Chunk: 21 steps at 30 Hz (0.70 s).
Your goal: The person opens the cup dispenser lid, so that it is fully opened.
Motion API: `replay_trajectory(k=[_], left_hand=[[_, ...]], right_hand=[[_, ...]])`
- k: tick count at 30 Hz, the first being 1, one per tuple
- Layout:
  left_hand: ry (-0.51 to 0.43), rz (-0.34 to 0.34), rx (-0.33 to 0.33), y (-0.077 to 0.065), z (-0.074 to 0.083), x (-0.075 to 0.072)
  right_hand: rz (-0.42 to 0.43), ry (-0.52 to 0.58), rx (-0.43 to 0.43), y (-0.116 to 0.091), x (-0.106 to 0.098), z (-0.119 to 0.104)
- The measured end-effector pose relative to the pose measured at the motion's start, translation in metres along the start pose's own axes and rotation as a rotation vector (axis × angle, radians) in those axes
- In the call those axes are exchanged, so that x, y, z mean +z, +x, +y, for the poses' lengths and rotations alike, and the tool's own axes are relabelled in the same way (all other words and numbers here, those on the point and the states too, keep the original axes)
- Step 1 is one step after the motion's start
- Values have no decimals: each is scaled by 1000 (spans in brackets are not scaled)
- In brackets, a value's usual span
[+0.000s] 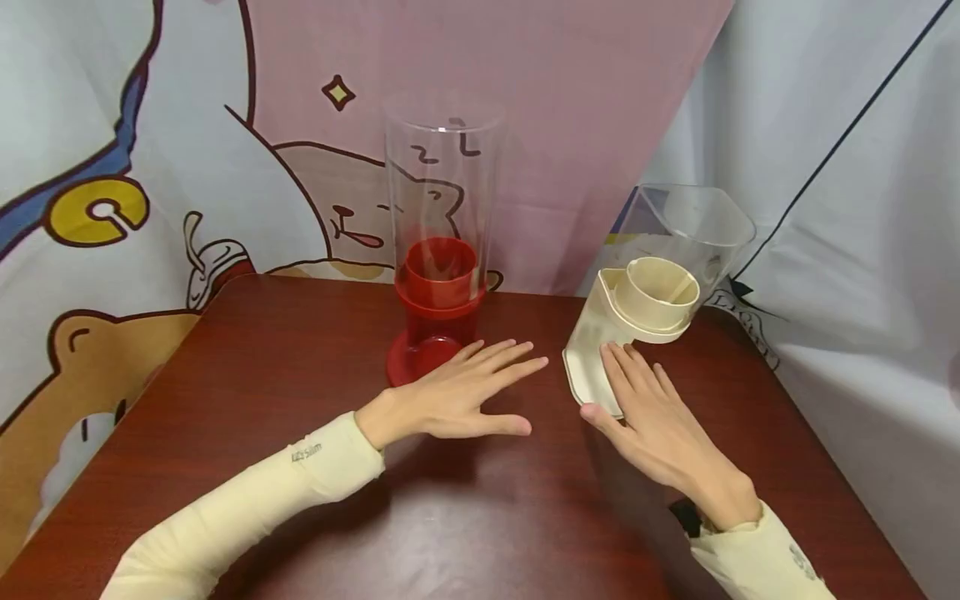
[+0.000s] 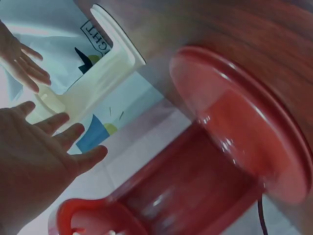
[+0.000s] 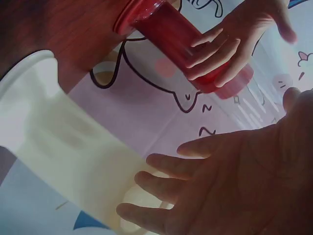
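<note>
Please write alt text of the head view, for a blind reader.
A person's outstretched left grip and right grip are near a red plastic stand with a clear cylinder and a cream plastic stand with a clear bin, on a brown wooden table.

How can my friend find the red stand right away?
Find the dark brown table. Near its back edge, just beyond the left hand, is the red stand with a tall, clear tube. Its red colour sets it apart from the cream stand.
</note>
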<state>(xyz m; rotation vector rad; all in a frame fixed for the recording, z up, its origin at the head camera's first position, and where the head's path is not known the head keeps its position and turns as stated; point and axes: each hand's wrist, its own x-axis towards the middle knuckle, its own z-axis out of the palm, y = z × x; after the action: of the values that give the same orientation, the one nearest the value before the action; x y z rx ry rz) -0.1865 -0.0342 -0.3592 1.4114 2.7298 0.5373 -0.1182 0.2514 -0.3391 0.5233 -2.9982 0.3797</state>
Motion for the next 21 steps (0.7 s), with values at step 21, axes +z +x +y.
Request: replay_trajectory(k=[21], left_hand=[[-1019, 288, -142, 95, 28, -2]], right_hand=[[380, 695, 237, -1, -15, 37]])
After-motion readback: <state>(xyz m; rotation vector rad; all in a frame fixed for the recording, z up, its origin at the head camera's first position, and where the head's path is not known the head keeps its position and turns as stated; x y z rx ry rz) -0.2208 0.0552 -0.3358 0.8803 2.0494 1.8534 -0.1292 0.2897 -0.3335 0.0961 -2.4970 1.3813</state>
